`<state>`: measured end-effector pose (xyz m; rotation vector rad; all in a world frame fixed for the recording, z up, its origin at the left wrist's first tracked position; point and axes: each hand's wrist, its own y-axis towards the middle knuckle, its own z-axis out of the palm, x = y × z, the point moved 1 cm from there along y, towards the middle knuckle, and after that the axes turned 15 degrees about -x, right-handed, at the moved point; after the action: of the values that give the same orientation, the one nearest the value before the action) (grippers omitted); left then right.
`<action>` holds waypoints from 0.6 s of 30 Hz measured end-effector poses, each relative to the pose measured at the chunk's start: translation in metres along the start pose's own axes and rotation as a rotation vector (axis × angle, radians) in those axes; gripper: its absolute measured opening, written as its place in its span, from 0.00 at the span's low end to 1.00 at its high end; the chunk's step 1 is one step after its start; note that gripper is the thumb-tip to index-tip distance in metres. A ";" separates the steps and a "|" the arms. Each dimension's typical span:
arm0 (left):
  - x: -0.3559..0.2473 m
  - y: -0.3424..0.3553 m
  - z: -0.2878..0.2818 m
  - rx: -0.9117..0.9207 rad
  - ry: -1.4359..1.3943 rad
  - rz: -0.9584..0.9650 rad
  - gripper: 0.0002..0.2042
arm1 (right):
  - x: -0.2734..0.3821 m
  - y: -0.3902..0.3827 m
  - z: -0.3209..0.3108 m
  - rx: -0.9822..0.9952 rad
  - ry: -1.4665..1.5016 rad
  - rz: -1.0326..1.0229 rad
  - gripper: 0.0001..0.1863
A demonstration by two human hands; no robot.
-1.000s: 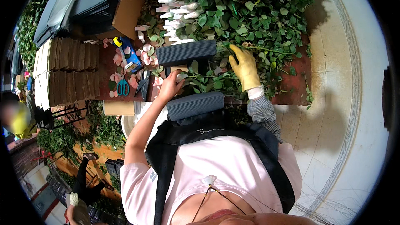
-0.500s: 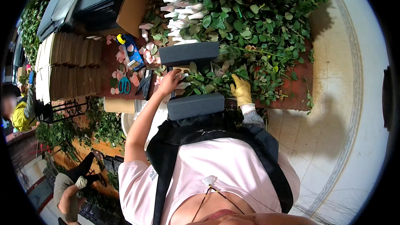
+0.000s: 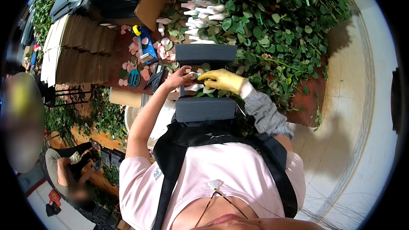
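Note:
Two grey ribbed blocks, a far one (image 3: pixel 206 54) and a near one (image 3: pixel 205 110), lie across the table in front of me with a gap between them. In the gap lie roses with white-sleeved heads (image 3: pixel 194 87). My bare left hand (image 3: pixel 181 78) is closed with its fingertips on a white-sleeved rose (image 3: pixel 194 76). My right hand (image 3: pixel 222 80), in a yellow glove, reaches over the stems from the right. Its fingers are drawn together at the neck of that same rose; what they pinch is hidden.
Beyond the far block, white-sleeved roses (image 3: pixel 200 6) lie stacked with leafy stems (image 3: pixel 272 30) spreading right. Left are teal scissors (image 3: pixel 133 78), a black tool (image 3: pixel 158 76), a blue box (image 3: pixel 147 47), pink petals and cardboard stacks (image 3: pixel 81 51). Other people are at the far left.
My right hand has moved left from the leafy stems to beside my left hand. My left hand stays at the rose heads. The view has shifted slightly.

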<state>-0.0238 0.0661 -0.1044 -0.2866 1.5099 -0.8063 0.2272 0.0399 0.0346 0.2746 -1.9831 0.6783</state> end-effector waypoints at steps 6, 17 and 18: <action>0.009 -0.006 0.014 0.005 0.045 0.112 0.20 | -0.032 0.061 0.053 0.239 -0.987 -0.029 0.21; 0.041 0.003 0.012 -0.301 0.340 0.545 0.18 | -0.054 0.044 0.049 -0.007 -0.265 0.046 0.13; 0.045 0.001 0.010 -0.300 0.429 0.647 0.18 | -0.054 0.039 0.046 -0.028 -0.055 0.174 0.12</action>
<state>-0.0202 0.0356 -0.1382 0.1734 1.9753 -0.1203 0.2020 0.0406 -0.0422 0.1050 -2.0841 0.7597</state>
